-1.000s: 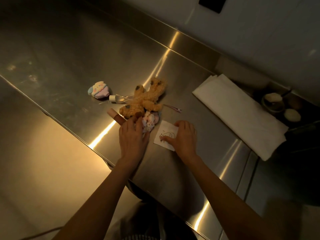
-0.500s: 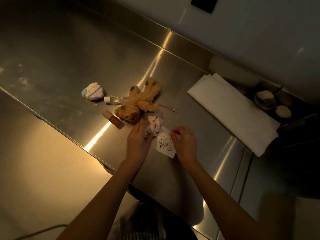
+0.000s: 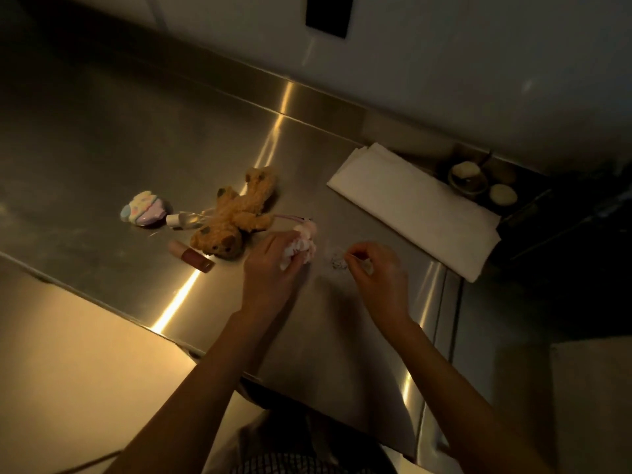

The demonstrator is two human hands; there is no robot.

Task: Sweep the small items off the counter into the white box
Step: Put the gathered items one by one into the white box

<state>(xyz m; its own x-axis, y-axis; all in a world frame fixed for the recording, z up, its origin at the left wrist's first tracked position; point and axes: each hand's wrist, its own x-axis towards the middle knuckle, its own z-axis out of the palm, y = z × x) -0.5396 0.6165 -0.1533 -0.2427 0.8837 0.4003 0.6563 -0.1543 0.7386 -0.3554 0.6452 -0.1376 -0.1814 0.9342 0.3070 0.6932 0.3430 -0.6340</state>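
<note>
While the left hand point(image 3: 273, 265) grips a pink-white plush point(image 3: 304, 242) and the right hand point(image 3: 376, 271) pinches a blurred paper slip point(image 3: 337, 260) above the counter point(image 3: 102, 131), both should be carried together, the white box being unseen.

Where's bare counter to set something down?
Free: the wide steel stretch behind the teddy bear up to the back wall, and the strip nearest you beneath both hands. Crowded: around the bear, cupcake toy, lip gloss tube and folded white cloth.

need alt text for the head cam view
Left hand grips a crumpled pink-white item and right hand pinches a blurred small paper over a steel counter, beside a teddy bear.
</note>
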